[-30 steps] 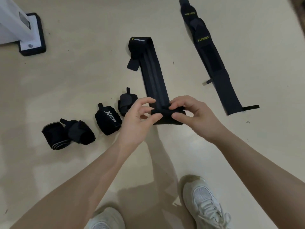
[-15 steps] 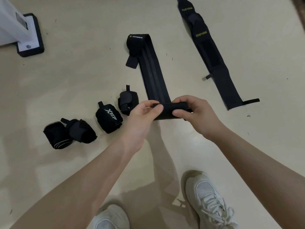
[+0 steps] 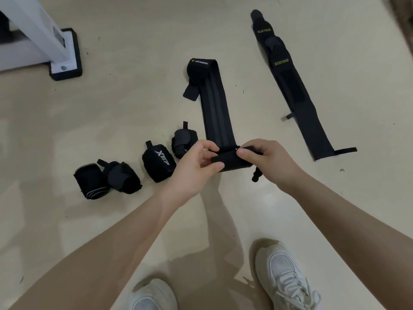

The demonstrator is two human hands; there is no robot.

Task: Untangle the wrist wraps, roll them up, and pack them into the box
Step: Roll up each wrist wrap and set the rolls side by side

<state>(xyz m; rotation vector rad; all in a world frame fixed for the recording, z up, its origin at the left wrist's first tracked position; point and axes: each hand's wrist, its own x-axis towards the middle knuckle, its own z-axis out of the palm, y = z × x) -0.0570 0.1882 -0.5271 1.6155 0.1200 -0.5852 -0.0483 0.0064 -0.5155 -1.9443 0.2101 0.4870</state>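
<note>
- Pale cream floor (image 3: 111, 121) filled the view, glossy and lightly scuffed, with a white stand on a black-edged foot (image 3: 64, 55) at 10 o'clock.
- At the centre, the left hand (image 3: 192, 168) and the right hand (image 3: 268, 159) each pinched one end of the rolled near end (image 3: 230, 161) of a striped wrist wrap (image 3: 216, 108); thumb and curled fingers clamped it from both sides.
- That wrap ran flat away toward 12 o'clock, its far end folded over beside a loose tab.
- A second wrap, marked XUEYING (image 3: 290, 86), lay unrolled at 1 to 2 o'clock, well apart from the hands.
- Four rolled wraps (image 3: 156, 162) sat in a row from 9 o'clock toward the centre, the nearest just beside the left hand.
- Two white sneakers (image 3: 281, 276) stood at 6 o'clock.
- No part of a box could be made out.
</note>
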